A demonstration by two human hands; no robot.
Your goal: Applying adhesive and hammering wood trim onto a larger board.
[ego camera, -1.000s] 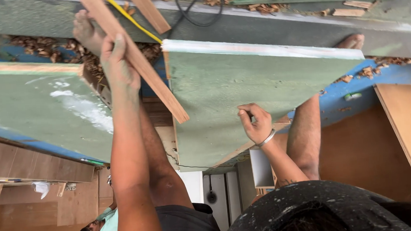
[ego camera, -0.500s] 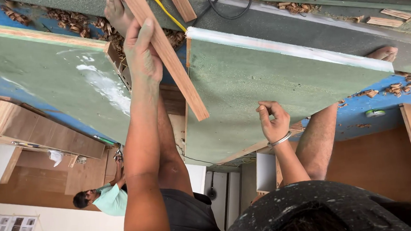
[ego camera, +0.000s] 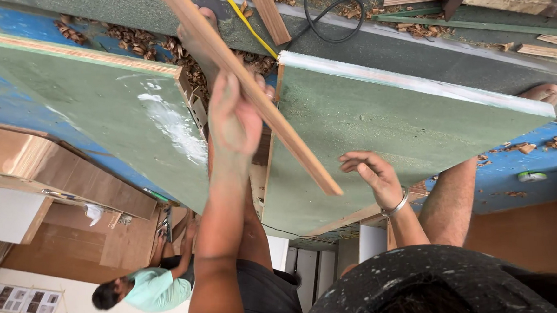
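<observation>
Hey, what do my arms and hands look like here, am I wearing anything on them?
Both arms are bare, with no sleeves or gloves in view. The right hand has a thin silver metal bangle at the wrist. The left hand wears nothing.

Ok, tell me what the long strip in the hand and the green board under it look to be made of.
Long strip: looks like bare, unpainted wood, going by its tan colour and straight grain lines; the left hand grips it.
Green board: probably plywood or a similar sheet with a matte green facing. Its edge shows pale layers under a whitish smear, though the core cannot be told for sure. The right hand hovers open over it.
</observation>
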